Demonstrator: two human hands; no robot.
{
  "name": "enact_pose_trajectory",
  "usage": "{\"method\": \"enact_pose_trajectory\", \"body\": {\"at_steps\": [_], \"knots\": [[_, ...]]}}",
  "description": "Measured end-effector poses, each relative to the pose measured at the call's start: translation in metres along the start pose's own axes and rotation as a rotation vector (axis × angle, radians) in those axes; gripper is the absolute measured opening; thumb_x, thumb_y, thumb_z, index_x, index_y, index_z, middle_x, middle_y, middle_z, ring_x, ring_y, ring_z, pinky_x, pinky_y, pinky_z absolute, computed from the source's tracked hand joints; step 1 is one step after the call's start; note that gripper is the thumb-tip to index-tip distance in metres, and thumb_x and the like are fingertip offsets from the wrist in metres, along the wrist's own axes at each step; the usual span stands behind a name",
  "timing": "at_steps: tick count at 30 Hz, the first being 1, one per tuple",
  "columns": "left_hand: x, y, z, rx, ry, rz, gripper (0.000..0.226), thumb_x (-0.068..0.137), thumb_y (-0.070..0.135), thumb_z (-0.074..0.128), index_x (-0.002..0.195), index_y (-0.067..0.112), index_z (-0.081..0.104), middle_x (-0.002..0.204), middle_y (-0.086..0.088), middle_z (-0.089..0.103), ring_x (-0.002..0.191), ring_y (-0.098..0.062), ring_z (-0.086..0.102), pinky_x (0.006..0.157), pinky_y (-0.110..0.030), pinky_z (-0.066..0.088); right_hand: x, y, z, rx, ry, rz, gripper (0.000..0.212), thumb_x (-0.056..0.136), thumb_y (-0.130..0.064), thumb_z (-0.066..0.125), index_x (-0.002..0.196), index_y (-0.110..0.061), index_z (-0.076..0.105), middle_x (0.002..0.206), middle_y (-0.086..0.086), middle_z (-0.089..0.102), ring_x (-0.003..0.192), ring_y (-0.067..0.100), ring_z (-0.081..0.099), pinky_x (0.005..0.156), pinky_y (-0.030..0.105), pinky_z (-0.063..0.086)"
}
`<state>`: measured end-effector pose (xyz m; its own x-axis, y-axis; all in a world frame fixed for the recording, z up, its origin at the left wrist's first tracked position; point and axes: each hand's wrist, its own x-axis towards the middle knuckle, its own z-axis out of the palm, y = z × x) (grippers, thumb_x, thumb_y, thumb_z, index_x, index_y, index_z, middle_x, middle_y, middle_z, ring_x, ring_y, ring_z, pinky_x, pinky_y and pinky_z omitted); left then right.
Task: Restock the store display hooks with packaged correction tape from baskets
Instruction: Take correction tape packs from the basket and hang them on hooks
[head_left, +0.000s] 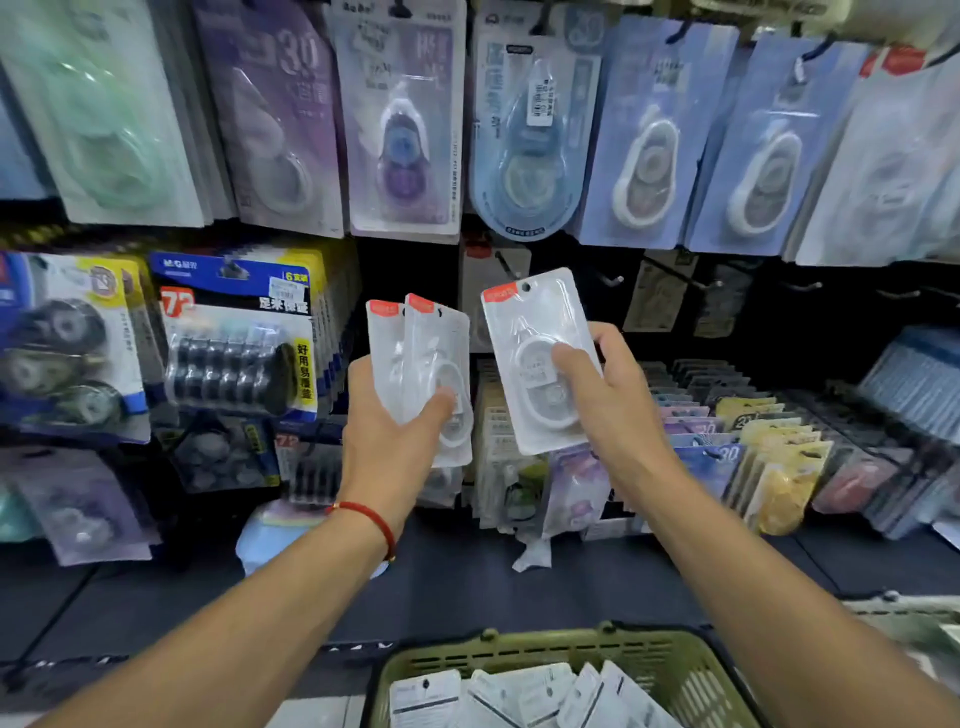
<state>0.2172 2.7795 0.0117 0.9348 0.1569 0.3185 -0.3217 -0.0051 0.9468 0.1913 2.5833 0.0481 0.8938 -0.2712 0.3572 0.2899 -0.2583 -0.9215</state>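
Note:
My left hand grips a small stack of white correction tape packs with red corner labels, thumb across the front one. My right hand holds a single white correction tape pack upright, its hang hole at the top, just below and in front of a bare black display hook. More bare hooks stick out to the right. Below, a green basket holds several more white packs.
Hanging packs of correction tape in purple, blue and green fill the upper row. Blue multi-packs hang at left. Rows of boxed and bagged stationery lie on the shelf at right. A dark shelf edge runs in front of the basket.

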Motion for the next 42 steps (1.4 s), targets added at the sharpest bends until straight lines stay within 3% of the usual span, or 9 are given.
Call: {"method": "enact_pose_trajectory", "body": {"at_steps": [7, 15, 21, 25, 27, 29, 32, 38, 42], "knots": [[0.011, 0.007, -0.006, -0.054, 0.058, 0.073, 0.046, 0.087, 0.038, 0.083, 0.114, 0.056, 0.05, 0.11, 0.026, 0.068, 0.103, 0.001, 0.068, 0.093, -0.033, 0.056, 0.018, 0.011, 0.021, 0.038, 0.075, -0.009, 0.031, 0.089, -0.053, 0.06, 0.111, -0.032, 0.06, 0.102, -0.01, 0.074, 0.092, 0.013, 0.072, 0.073, 0.032, 0.056], [0.009, 0.013, -0.007, -0.054, 0.086, 0.109, 0.05, 0.085, 0.034, 0.082, 0.123, 0.045, 0.051, 0.111, 0.025, 0.067, 0.103, 0.001, 0.067, 0.092, -0.032, 0.055, 0.016, 0.027, 0.033, -0.14, 0.2, -0.088, 0.021, 0.101, -0.042, 0.063, 0.116, -0.027, 0.059, 0.098, -0.01, 0.07, 0.078, -0.008, 0.063, 0.058, 0.006, 0.043], [0.008, 0.009, -0.007, -0.069, 0.047, 0.079, 0.049, 0.088, 0.025, 0.083, 0.123, 0.043, 0.053, 0.112, 0.023, 0.069, 0.103, 0.001, 0.068, 0.091, -0.03, 0.056, 0.03, 0.028, 0.025, -0.462, 0.066, 0.031, 0.059, 0.106, -0.049, 0.049, 0.156, -0.019, 0.041, 0.142, 0.003, 0.052, 0.117, 0.018, 0.058, 0.095, 0.03, 0.045], [0.007, 0.006, -0.004, -0.169, -0.048, -0.003, 0.056, 0.08, 0.03, 0.091, 0.124, 0.032, 0.056, 0.114, 0.011, 0.074, 0.104, -0.009, 0.073, 0.083, -0.029, 0.061, 0.023, 0.02, 0.028, -0.248, -0.161, 0.051, 0.045, 0.091, -0.069, 0.054, 0.112, -0.033, 0.071, 0.106, -0.01, 0.072, 0.103, 0.014, 0.069, 0.085, 0.036, 0.058], [0.005, 0.007, -0.002, -0.224, -0.089, -0.028, 0.062, 0.072, 0.034, 0.095, 0.122, 0.032, 0.058, 0.113, 0.01, 0.076, 0.103, -0.012, 0.075, 0.078, -0.026, 0.062, 0.02, 0.018, 0.032, -0.196, -0.278, 0.068, 0.052, 0.081, -0.077, 0.057, 0.098, -0.031, 0.073, 0.096, -0.002, 0.075, 0.096, 0.023, 0.072, 0.086, 0.051, 0.061], [0.004, 0.007, -0.001, -0.267, -0.117, -0.048, 0.07, 0.065, 0.039, 0.095, 0.123, 0.031, 0.058, 0.115, 0.007, 0.077, 0.105, -0.015, 0.076, 0.081, -0.031, 0.063, 0.017, 0.018, 0.034, -0.165, -0.29, 0.039, 0.04, 0.078, -0.075, 0.064, 0.091, -0.038, 0.07, 0.09, -0.008, 0.076, 0.086, 0.015, 0.072, 0.077, 0.043, 0.061], [0.003, 0.009, -0.001, -0.289, -0.152, -0.069, 0.071, 0.065, 0.041, 0.097, 0.123, 0.031, 0.058, 0.116, 0.005, 0.077, 0.105, -0.018, 0.077, 0.079, -0.035, 0.064, 0.012, 0.018, 0.031, -0.064, -0.259, -0.001, 0.036, 0.078, -0.064, 0.072, 0.096, -0.033, 0.067, 0.089, -0.012, 0.077, 0.078, 0.004, 0.073, 0.066, 0.02, 0.054], [0.008, 0.0, -0.002, -0.256, -0.137, -0.082, 0.046, 0.079, 0.014, 0.085, 0.116, 0.03, 0.063, 0.109, 0.001, 0.077, 0.103, -0.021, 0.075, 0.092, -0.045, 0.061, 0.015, 0.016, 0.019, 0.048, -0.007, -0.035, 0.027, 0.079, -0.046, 0.065, 0.1, -0.029, 0.06, 0.093, -0.011, 0.072, 0.08, 0.008, 0.068, 0.064, 0.026, 0.052], [0.01, -0.001, -0.003, -0.241, -0.131, -0.06, 0.043, 0.071, 0.013, 0.073, 0.103, 0.041, 0.067, 0.103, 0.004, 0.077, 0.096, -0.016, 0.074, 0.082, -0.032, 0.061, 0.017, 0.017, 0.017, 0.101, 0.064, 0.006, 0.033, 0.079, -0.046, 0.068, 0.105, -0.025, 0.064, 0.101, -0.006, 0.075, 0.088, 0.014, 0.073, 0.069, 0.028, 0.054]]}}
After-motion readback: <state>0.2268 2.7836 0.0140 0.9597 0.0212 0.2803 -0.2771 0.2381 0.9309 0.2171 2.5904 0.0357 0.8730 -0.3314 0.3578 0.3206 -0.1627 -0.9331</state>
